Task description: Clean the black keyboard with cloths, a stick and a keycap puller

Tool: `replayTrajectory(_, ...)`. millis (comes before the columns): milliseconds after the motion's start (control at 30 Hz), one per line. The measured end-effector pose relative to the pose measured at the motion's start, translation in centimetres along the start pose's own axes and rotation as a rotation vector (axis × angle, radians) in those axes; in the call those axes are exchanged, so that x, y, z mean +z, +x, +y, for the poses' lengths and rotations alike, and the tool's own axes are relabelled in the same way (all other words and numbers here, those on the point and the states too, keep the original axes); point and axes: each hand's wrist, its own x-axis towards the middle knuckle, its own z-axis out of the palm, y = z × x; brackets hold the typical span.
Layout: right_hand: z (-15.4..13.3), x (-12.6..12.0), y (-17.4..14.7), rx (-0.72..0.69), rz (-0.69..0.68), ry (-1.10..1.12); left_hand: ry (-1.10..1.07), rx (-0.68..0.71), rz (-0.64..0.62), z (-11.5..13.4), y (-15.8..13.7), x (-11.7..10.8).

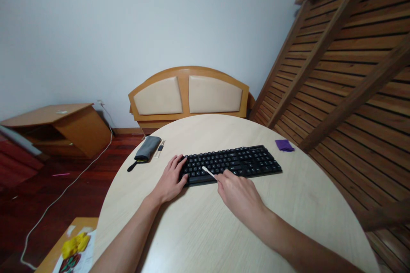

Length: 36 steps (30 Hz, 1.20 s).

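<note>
A black keyboard (235, 160) lies across the middle of a round, pale wooden table (205, 222). At the keyboard's left end, my left hand (171, 179) grips the edge, with the fingertips at the side and the thumb near the front corner. My right hand (238, 192) is closed around a thin white cotton swab (209, 172). The swab's thicker tip points left and reaches the keys in the lower middle of the keyboard. Whether the tip presses on a key, I cannot tell.
A grey pouch (147, 149) and a small item with a black middle (160, 148) lie at the left. A folded purple cloth (284, 145) is at the right. Slatted wood (346, 94) leans beyond the table; a white cable (68, 185) crosses the floor.
</note>
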Motion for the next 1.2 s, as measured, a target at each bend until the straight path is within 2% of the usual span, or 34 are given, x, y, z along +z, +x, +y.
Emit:
replayTrajectory(100,-0.5,0.0,2.1,-0.002,0.047,0.032,-0.026,-0.01,0.012,-0.2,0.0,0.1)
replayTrajectory(267,-1.5,0.7,5.9,-0.005,0.049,0.065,-0.057,-0.016,-0.007,-0.4,0.2,-0.3)
replayTrajectory(433,-2.7,1.3,7.8,0.007,0.03,0.058,-0.053,-0.003,-0.007,-0.4,0.3,-0.6)
replayTrajectory(600,-3.3,1.5,7.6,-0.005,0.017,0.047,-0.045,-0.008,-0.013,-0.3,0.3,-0.6)
replayTrajectory(1200,-2.8,1.6,3.5,-0.046,0.0,-0.003,-0.047,0.004,0.008,-0.5,0.2,-0.4)
